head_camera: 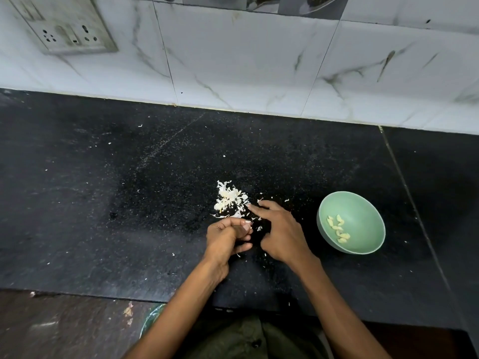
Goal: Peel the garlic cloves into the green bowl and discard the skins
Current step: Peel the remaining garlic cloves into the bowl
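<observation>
A pile of white garlic skins (229,200) lies on the black counter, with loose flakes scattered around it. My right hand (282,234) reaches in from the right, and its straight index finger touches the pile's right edge. Just below the pile, my left hand (226,238) rests on the counter with its fingers curled toward the thumb; I see nothing inside it. The green bowl (368,203) stands to the right of my hands and holds several peeled garlic cloves (338,228).
The black stone counter (129,190) runs back to a white marble-tiled wall (246,60), which has a socket plate (70,29) at the upper left. A seam (404,177) crosses the counter right of the bowl. A green-rimmed container (151,320) shows below the counter's front edge.
</observation>
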The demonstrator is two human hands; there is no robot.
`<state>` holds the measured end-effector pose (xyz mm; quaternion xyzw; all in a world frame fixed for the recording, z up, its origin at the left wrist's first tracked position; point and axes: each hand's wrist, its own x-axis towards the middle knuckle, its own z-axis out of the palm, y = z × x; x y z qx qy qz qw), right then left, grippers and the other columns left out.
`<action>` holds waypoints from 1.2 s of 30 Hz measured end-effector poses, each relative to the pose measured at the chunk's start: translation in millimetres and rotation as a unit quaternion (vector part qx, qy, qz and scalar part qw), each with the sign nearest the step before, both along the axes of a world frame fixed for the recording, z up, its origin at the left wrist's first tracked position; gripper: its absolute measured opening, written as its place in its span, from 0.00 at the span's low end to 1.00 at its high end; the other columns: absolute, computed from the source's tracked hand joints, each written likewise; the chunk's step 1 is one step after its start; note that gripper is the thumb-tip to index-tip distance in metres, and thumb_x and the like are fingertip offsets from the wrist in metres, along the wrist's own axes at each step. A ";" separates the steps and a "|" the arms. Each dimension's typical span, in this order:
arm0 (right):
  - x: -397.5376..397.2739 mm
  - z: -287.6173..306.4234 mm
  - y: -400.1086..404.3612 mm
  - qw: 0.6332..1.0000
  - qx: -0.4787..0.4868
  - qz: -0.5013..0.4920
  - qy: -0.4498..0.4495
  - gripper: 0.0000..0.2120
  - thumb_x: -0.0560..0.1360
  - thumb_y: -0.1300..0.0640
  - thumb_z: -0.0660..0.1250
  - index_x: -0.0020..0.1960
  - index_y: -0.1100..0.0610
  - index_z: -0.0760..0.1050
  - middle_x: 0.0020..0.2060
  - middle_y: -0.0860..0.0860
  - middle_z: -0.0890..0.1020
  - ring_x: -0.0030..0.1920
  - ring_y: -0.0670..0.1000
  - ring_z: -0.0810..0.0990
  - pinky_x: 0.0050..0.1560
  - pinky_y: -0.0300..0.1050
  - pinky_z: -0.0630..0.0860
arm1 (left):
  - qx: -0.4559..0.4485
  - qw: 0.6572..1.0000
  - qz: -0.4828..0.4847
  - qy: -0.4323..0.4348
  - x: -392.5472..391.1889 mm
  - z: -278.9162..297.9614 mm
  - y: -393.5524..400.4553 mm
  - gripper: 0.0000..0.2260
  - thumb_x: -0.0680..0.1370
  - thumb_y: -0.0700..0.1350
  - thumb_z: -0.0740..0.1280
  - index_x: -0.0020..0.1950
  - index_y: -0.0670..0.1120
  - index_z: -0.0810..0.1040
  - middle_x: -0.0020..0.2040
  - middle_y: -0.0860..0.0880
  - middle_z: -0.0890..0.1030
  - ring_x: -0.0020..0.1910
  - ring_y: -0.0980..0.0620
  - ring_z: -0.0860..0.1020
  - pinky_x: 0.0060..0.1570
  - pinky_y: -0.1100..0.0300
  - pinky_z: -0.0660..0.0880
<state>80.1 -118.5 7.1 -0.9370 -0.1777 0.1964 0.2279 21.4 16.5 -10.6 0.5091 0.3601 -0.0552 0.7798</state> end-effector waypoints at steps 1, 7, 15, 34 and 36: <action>-1.9 -1.2 -0.1 1.000 0.005 -0.004 -0.016 0.35 0.70 0.65 0.71 0.72 0.41 0.75 0.68 0.39 0.74 0.65 0.45 0.75 0.60 0.47 0.77 | 0.001 1.000 0.000 0.001 -0.3 0.3 -0.5 0.05 0.77 0.33 0.69 0.45 0.41 0.83 0.36 0.47 0.83 0.34 0.55 0.79 0.35 0.59 0.82; -4.9 -3.6 1.0 0.986 0.094 -0.111 -0.085 0.12 0.67 0.63 0.71 0.31 0.56 0.69 0.26 0.47 0.73 0.28 0.48 0.71 0.31 0.48 0.70 | 0.001 1.000 0.002 0.009 -0.4 0.9 -1.3 0.04 0.77 0.33 0.69 0.45 0.40 0.83 0.36 0.46 0.83 0.33 0.54 0.78 0.34 0.59 0.81; -8.3 -7.7 -6.3 0.981 0.170 -0.080 -0.049 0.33 0.72 0.65 0.73 0.73 0.42 0.74 0.60 0.38 0.81 0.52 0.38 0.81 0.54 0.46 0.82 | 0.001 1.000 -0.002 0.007 -0.8 2.6 -2.6 0.05 0.77 0.33 0.69 0.46 0.40 0.83 0.39 0.45 0.85 0.33 0.55 0.79 0.34 0.60 0.81; -20.8 -11.7 -43.7 0.936 0.301 -0.183 -0.013 0.16 0.78 0.63 0.72 0.58 0.46 0.72 0.42 0.47 0.80 0.44 0.48 0.81 0.43 0.57 0.83 | -0.107 0.992 -0.072 0.000 0.4 4.9 -31.7 0.03 0.76 0.33 0.71 0.46 0.39 0.82 0.43 0.40 0.86 0.36 0.52 0.83 0.39 0.61 0.82; -17.3 -6.9 -55.4 0.924 0.302 -0.229 -0.048 0.17 0.78 0.65 0.71 0.57 0.47 0.71 0.41 0.48 0.79 0.42 0.47 0.80 0.44 0.57 0.82 | -0.087 0.992 -0.092 0.000 1.2 4.3 -36.1 0.02 0.76 0.35 0.71 0.47 0.41 0.82 0.44 0.41 0.87 0.37 0.53 0.83 0.39 0.62 0.82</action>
